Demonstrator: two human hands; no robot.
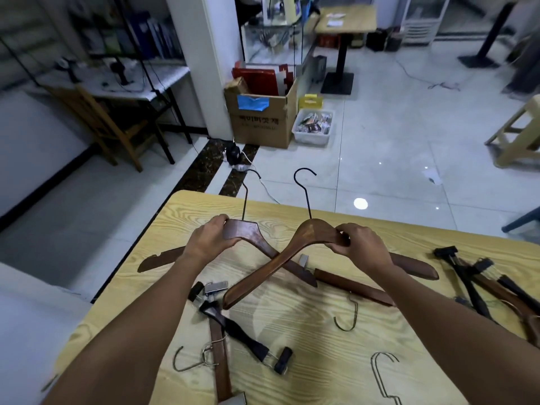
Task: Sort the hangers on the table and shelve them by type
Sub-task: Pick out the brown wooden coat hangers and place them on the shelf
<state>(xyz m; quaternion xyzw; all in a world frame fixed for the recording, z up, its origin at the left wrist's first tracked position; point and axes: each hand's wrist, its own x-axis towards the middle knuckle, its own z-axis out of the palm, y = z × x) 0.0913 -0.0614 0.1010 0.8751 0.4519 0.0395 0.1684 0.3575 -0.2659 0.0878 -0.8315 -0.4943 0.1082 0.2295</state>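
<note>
I hold two dark wooden coat hangers above the light wood table (306, 331). My left hand (211, 239) grips the left hanger (251, 233) near its neck. My right hand (358, 242) grips the right hanger (306, 235) at its top. Their arms cross between my hands, and both black hooks point away from me. Under them lies a straight brown clip hanger (353, 283). Brown and black clip hangers (230, 325) lie near my left forearm. Another pile of clip hangers (479, 285) sits at the right edge. A wire hook (382, 372) lies near the front.
Beyond the table's far edge is tiled floor with a cardboard box (263, 118), a white bin (314, 127) and a power strip with cable (239, 166). A wooden chair (108, 124) and desk stand at left, a pale stool (517, 133) at right.
</note>
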